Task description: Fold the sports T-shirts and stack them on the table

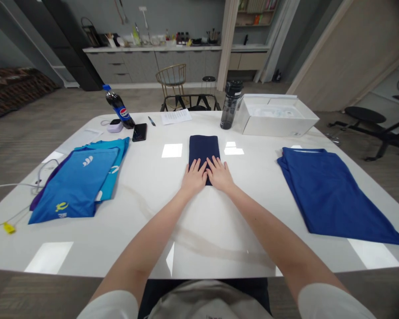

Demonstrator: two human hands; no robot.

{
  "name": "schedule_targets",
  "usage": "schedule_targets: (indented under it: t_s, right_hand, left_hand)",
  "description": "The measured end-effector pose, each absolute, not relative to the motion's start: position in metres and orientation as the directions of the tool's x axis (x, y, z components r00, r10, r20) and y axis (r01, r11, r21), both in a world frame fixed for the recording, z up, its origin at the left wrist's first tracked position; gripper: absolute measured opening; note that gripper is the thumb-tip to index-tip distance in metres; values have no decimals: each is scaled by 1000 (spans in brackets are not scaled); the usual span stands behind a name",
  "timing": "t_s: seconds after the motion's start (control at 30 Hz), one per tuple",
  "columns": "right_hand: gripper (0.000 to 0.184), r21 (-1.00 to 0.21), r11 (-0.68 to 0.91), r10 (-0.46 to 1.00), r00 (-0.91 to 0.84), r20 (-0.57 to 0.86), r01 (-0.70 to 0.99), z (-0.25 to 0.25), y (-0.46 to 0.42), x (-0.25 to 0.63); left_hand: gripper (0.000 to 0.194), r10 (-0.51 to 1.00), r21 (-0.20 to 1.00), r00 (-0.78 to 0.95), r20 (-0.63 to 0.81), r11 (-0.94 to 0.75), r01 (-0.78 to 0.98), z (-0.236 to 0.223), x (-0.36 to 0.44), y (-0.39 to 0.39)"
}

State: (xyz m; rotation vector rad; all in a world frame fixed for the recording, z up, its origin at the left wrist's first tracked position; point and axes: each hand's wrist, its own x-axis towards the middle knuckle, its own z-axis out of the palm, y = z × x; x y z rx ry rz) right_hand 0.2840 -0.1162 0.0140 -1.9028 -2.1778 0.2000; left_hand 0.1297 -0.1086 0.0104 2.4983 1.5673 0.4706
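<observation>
Clearly, both hands lay flat on the small dark navy rectangle of folded cloth (203, 146), which was placed near the middle of the glossy white table (239, 212), straight in front of the person. Its long axis ran away from the body, and the hands covered much of its near half — so the uncovered part lay beyond the fingertips. The left hand (194, 177) was on its left side and the right hand (220, 175) on its right; neither seemed nearer to the cloth than the other. Both had the palm down and the fingers spread, pinching nothing, and the thumbs came close together over the middle; whether they touched, I could not tell.

About the writing, the dark cola bottle with blue cap (119, 107) carried a round red, white and blue Pepsi emblem, but its small letters were not readable. On the left, the bright blue folded fabric (76, 181) showed a white leaf-like mark and a yellow emblem — with tiny white characters below, too blurred for reading. The long white cardboard box (275, 126) had small print at its lower edge, also unreadable.
</observation>
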Motion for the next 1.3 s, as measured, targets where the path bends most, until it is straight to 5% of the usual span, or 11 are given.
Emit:
schedule_targets:
  t_s: [0.23, 0.4, 0.57, 0.83, 0.93, 1.07, 1.2, 1.3]
  right_hand:
    - [61, -347, 226, 974, -220, 56, 910, 14, -159, 311]
    - [35, -400, 242, 965, -175, 195, 884, 26, -186, 330]
    - [22, -362, 253, 967, -222, 126, 897, 41, -203, 325]
    - [25, -588, 388, 892, -449, 46, 710, 52, -308, 323]
    - [22, -673, 317, 914, -404, 29, 669, 53, -322, 327]
    - [33, -661, 149, 988, -136, 70, 736, 46, -273, 339]
    - [54, -576, -43, 998, 57, 6, 816, 43, -191, 339]
    - [68, -477, -198, 980, 155, -128, 856, 46, -144, 320]
  left_hand:
    - [62, 789, 316, 595, 152, -609, 727, 17, 78, -141]
    - [40, 786, 202, 582, 210, -617, 761, 23, 55, -151]
    - [38, 745, 109, 645, 167, -665, 739, 30, 53, -163]
    - [42, 716, 315, 684, 141, -687, 655, 32, 7, -279]
    - [34, 776, 475, 603, 183, -607, 638, 38, 2, -301]
    - [32, 920, 605, 322, 224, -390, 694, 44, 10, -251]
    - [58, 995, 729, 64, 72, -96, 678, 44, 32, -160]
    - [62, 996, 689, -52, -71, 87, 719, 41, 51, -107]
